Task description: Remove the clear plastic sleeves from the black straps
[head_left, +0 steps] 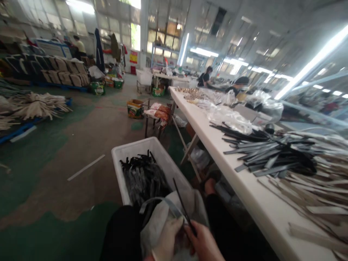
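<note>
My left hand (pixel 167 241), in a pale glove, is closed around a grey strap (pixel 160 201) that loops up over a grey cloth (pixel 160 221) on my lap. My bare right hand (pixel 203 243) pinches a thin black strip (pixel 182 204) that slants up and to the left. Just beyond my knees stands a white plastic bin (pixel 136 146) holding several black and grey straps (pixel 144 177). Both hands sit close together at the bottom of the view.
A long white table (pixel 244 181) runs along the right, piled with dark straps (pixel 272 154), pale strips (pixel 312 195) and plastic bags (pixel 231 117). Two other people sit at its far end. A stool (pixel 159 114) and a box (pixel 135 108) stand on the floor; stacked goods lie left.
</note>
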Tool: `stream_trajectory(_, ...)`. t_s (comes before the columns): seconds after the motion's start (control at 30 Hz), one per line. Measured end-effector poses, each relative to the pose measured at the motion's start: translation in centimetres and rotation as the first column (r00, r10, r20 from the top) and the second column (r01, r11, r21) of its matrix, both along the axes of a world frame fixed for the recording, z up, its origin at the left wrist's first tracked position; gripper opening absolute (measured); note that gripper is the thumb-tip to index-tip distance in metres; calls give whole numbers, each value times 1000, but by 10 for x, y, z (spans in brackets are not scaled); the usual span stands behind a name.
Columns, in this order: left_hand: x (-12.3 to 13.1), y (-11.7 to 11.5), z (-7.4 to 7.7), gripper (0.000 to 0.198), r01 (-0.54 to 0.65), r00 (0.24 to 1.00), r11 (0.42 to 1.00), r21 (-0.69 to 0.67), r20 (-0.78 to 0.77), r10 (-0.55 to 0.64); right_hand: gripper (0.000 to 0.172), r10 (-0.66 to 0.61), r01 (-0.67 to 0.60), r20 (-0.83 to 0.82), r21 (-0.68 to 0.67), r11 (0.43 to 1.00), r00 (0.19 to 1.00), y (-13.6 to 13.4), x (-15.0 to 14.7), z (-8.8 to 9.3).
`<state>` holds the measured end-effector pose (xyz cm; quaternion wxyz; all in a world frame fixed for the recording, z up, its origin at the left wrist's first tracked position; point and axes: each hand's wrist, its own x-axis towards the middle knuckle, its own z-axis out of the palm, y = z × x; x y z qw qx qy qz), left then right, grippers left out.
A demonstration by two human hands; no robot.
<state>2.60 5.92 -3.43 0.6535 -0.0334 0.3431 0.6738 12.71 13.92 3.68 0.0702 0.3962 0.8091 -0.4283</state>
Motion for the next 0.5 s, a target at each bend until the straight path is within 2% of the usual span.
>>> stream_trajectory(0.03,-7,-4,9,38,-55,997,998,19,-59,56,43,-13,13,-7,-86,996,1000,-11,7,5)
stream_trajectory(0.1,-29,-10,21,31,-193,981,977,-89,-48,190,42,-25,22,-17,-141,990,1000,-25,22,18)
stream_trajectory(0.17,-49,-12,22,26,-192,981,967,-169,4,195,41,-46,50,34,-136,990,998,-29,34,29)
stream_trajectory(0.23,-53,-13,17,23,-175,984,965,-194,-11,176,40,-48,62,106,-125,990,993,-28,40,32)
stream_trajectory(0.3,-40,-15,14,23,-114,994,977,-181,-21,112,39,-33,43,134,-69,997,990,-26,36,31)
stream_trajectory(0.4,-7,-18,18,24,9,1000,991,-132,-6,-10,38,-25,25,89,-3,1000,996,-23,21,27)
stream_trajectory(0.5,4,-21,27,22,38,999,993,-116,-30,-42,37,-55,54,10,22,998,998,-23,14,27)
